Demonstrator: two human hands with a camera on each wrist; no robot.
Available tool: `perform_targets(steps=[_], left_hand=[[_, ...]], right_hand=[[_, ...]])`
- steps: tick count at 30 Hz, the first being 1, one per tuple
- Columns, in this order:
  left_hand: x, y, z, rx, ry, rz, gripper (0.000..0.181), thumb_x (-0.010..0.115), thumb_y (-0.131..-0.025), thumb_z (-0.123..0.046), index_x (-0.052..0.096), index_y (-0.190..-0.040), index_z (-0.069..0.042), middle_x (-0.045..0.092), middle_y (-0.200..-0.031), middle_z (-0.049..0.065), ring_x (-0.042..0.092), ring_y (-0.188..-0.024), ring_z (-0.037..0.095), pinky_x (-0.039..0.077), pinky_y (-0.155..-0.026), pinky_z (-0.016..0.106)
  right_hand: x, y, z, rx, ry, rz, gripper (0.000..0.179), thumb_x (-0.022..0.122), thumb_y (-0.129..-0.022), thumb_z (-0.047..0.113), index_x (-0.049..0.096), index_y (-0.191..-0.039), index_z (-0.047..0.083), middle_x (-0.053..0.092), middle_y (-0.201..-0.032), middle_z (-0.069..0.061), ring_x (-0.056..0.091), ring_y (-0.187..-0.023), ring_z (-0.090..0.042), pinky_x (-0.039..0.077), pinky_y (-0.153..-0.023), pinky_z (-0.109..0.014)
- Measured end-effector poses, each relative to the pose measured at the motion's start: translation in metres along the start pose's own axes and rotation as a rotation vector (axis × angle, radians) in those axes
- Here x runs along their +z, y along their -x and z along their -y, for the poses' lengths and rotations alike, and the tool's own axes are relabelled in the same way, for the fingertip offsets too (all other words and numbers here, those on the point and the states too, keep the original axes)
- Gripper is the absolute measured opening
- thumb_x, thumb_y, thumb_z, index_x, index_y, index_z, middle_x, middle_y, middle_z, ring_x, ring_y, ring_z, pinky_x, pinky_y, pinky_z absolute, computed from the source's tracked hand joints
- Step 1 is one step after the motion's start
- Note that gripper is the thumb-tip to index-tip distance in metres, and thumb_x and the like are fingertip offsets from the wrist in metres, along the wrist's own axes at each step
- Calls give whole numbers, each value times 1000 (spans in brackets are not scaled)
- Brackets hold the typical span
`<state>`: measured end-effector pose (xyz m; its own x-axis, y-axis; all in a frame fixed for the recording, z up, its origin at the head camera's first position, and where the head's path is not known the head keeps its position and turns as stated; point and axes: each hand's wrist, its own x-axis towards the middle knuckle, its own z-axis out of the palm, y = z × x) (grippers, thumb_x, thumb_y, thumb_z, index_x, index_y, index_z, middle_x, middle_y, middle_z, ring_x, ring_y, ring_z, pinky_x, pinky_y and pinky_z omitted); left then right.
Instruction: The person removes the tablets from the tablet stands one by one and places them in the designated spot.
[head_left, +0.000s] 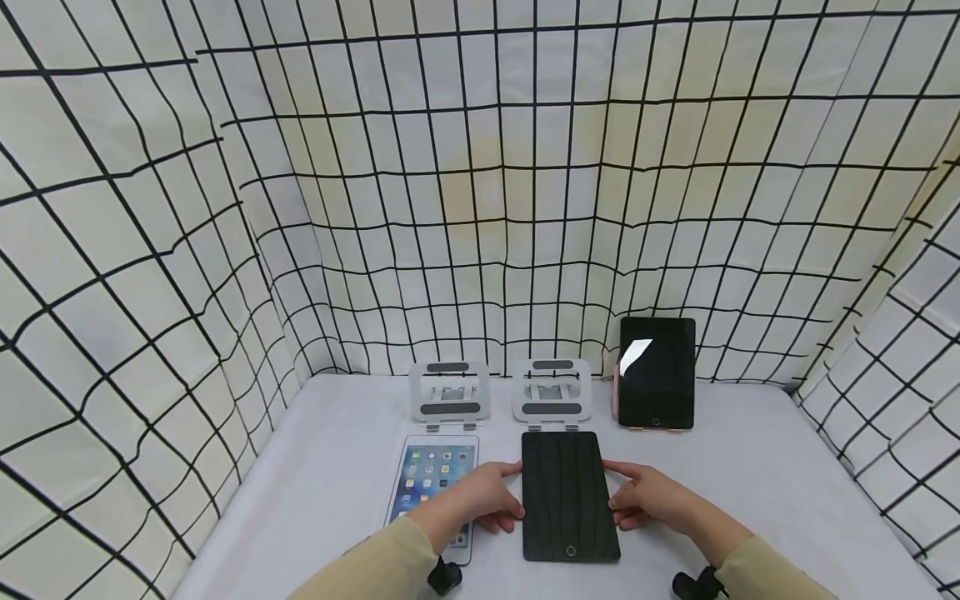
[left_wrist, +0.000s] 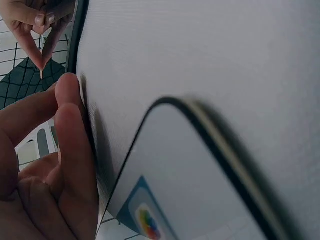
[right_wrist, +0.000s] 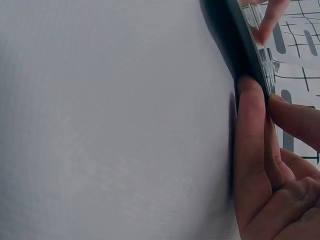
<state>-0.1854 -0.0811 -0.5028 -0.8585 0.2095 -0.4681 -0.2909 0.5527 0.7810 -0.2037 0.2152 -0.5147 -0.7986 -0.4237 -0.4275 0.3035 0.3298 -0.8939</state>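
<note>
A tablet with a black front [head_left: 570, 500] is in front of me in the head view, round home button towards me. My left hand [head_left: 487, 493] holds its left edge by the fingertips. On the opposite edge, my right hand [head_left: 651, 497] grips with thumb and fingers; in the right wrist view a fingertip [right_wrist: 250, 95] lies under the rim. Left of it lies a white tablet [head_left: 431, 467], its screen lit with app icons, partly hidden beneath my left forearm. The left wrist view shows that tablet's corner [left_wrist: 172, 120] close up.
Two white folding stands with grey pads, the left stand [head_left: 450, 408] and the right stand [head_left: 552, 408], stand behind the tablets. Another black-fronted tablet [head_left: 657, 375] leans upright at the back right. Grid-patterned cloth walls [head_left: 555, 192] enclose the white table [head_left: 750, 467].
</note>
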Motion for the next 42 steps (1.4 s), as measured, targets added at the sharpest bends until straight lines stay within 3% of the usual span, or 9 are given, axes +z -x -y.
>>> perform_targets(steps=[5, 14, 21, 30, 42], left_hand=[[0, 4, -3, 15, -75, -7, 80, 81, -79, -5, 46, -149, -17, 65, -62, 7, 57, -44, 13, 42, -39, 23], [-3, 8, -5, 14, -68, 25, 78, 79, -82, -7, 43, -151, -15, 66, -62, 8, 56, -45, 13, 40, -40, 23], [-5, 8, -2, 21, -70, 27, 78, 80, -81, -8, 44, -150, -15, 65, -61, 6, 54, -44, 11, 36, -40, 23], [0, 7, 2, 37, -39, 28, 77, 79, -81, -6, 44, -150, -15, 64, -60, 6, 53, -43, 11, 35, -39, 24], [-2, 7, 2, 55, -74, 11, 76, 79, -81, -8, 46, -149, -15, 65, -61, 5, 52, -44, 12, 34, -40, 25]], right_hand=[[-1, -1, -1, 16, 27, -22, 81, 71, -87, 4, 26, -154, -1, 66, -77, -11, 64, -63, -14, 57, -63, -30], [1, -4, -1, 12, 190, -42, 79, 74, -85, 7, 33, -152, -1, 66, -68, -9, 61, -51, -13, 52, -52, -25], [-1, -2, 0, 47, 315, -57, 79, 79, -83, 15, 40, -151, 7, 61, -60, -5, 51, -44, -12, 42, -45, -23], [-5, -1, -2, 32, 357, -57, 79, 81, -81, 18, 43, -150, 9, 59, -58, -4, 46, -43, -12, 41, -44, -22], [-5, -4, -3, 19, 424, -72, 79, 81, -82, 20, 43, -150, 10, 60, -59, -4, 49, -42, -12, 42, -44, -23]])
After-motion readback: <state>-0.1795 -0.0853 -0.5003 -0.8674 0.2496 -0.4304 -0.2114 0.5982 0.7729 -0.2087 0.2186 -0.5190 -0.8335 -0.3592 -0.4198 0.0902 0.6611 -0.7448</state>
